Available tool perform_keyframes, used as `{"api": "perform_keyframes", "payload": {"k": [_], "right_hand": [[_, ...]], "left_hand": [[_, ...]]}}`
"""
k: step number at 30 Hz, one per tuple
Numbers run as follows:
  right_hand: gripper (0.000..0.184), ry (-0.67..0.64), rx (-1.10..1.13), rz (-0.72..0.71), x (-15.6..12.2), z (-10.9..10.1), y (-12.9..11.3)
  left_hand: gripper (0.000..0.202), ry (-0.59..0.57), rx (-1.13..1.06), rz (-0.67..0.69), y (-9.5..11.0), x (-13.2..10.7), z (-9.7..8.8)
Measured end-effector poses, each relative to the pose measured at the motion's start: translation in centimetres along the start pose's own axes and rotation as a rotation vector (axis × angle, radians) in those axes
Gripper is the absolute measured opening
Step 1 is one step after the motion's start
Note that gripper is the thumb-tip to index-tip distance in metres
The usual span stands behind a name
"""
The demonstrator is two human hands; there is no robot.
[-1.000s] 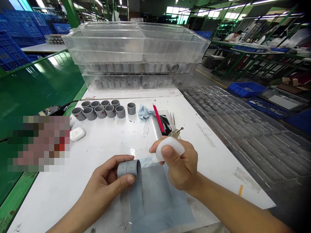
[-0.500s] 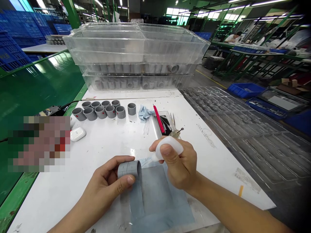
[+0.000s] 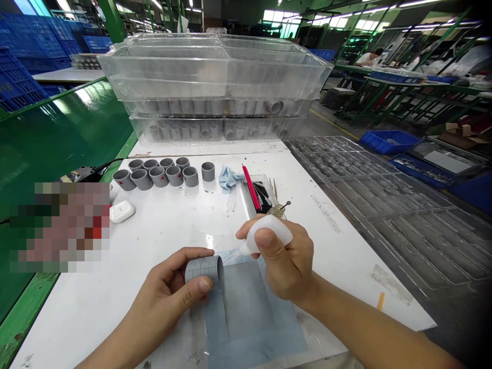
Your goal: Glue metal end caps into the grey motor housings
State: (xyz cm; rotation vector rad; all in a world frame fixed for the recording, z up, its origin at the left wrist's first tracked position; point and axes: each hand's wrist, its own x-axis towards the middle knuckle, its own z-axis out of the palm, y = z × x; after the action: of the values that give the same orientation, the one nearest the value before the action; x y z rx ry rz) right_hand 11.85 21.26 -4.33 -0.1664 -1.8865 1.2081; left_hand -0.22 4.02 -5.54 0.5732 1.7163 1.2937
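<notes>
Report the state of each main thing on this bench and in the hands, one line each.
Left hand: closed around a tube
Held tube: on its side, open end rightward
Right hand: gripping a bottle
Bottle: tilted, nozzle toward the held tube
Other tubes: upright
Cloth: crumpled
White case: closed
Blue sheet: spread out
Clear trays: stacked

No legible text, labels, numbers or signs.
</notes>
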Motion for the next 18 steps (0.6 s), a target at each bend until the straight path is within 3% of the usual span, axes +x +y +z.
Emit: {"api": "perform_keyframes", "payload": {"k": [11,18], "right_hand": [[0.047,0.020,-0.004,0.002,-0.18,-0.09,0.12],[0.046,0.087,0.106,0.065,-0.27,-0.75,0.16]], "left_hand": [[0.053,-0.032,0.013,-0.008,0.05,-0.04,-0.01],[0.054,0.011,-0.167,-0.025,-0.03,0.03,0.36]]}}
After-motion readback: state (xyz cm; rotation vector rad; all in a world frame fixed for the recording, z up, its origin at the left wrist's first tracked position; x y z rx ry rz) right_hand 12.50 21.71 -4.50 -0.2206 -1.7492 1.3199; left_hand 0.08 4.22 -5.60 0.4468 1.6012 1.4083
